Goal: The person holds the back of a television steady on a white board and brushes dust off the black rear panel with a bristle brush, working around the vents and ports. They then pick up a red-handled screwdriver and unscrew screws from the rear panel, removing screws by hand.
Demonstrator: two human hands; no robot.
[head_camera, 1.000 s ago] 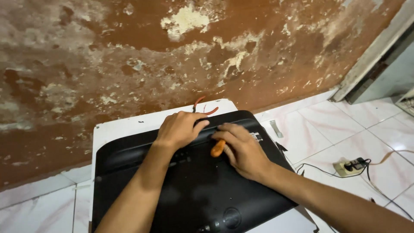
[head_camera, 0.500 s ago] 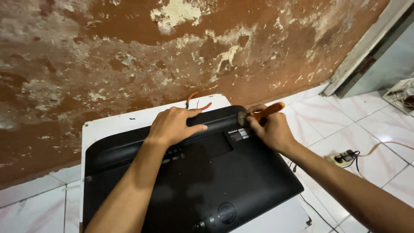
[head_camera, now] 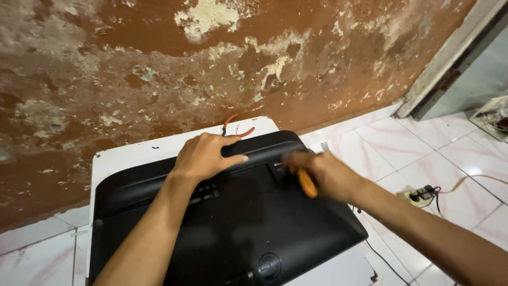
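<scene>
A black computer monitor [head_camera: 233,233] lies face down on a low white table [head_camera: 132,151], its back panel up. My left hand [head_camera: 203,156] rests flat on the raised upper ridge of the back panel, fingers spread. My right hand [head_camera: 323,172] is blurred at the monitor's upper right corner and grips an orange-handled tool [head_camera: 307,182], its handle pointing down toward me. The tool's tip is hidden by the hand.
Orange-handled pliers [head_camera: 235,124] lie on the table behind the monitor, by the peeling brown wall. A power strip [head_camera: 420,196] with a cable sits on the white tiled floor to the right. A door frame [head_camera: 450,58] stands at the right.
My right hand swung the orange tool from the monitor's far right edge back onto the panel's upper right corner. The left hand stayed on the ridge.
</scene>
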